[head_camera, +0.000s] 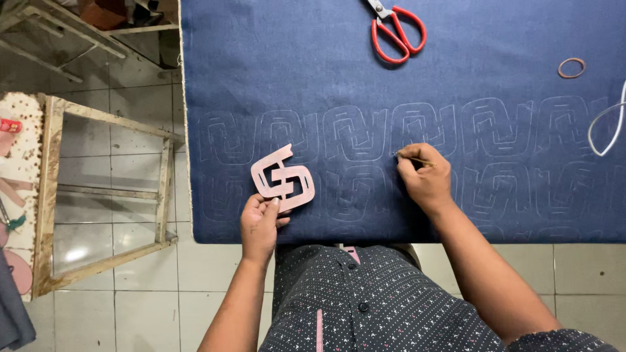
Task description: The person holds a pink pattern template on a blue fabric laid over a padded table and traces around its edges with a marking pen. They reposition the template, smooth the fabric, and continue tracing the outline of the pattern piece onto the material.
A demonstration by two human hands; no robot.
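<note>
Left hand: the left hand (261,225) is closed in a pinch on the lower edge of a flat pink cut-out template of interlocking hooked bars (283,178), thumb and fingertips on its bottom rim.
Template: it lies on the cloth, tilted, reaching up and to the right from the left hand, near the cloth's left edge and just above its near edge.
Right hand: the right hand (425,177) is curled shut around a thin yellowish pencil-like marking stick (413,158), the knuckles resting on the cloth.
Marking stick: it pokes out to the left of the right hand's fingers, its tip touching the cloth at a traced outline in the upper row.
Spacing: the template is well to the left of the right hand, with traced outlines between them.
Cloth: a large dark blue denim cloth (489,39) covers the work surface, carrying two rows of faint chalk outlines (355,133) of the template's shape.
Far edge: red-handled scissors (394,29) lie at the top, well apart from both hands.
Right side: a small brown rubber band (571,68) and a loop of white cord (610,124) lie by the right margin.
Floor side: a pale wooden frame (107,195) stands on the white floor tiles left of the cloth.
</note>
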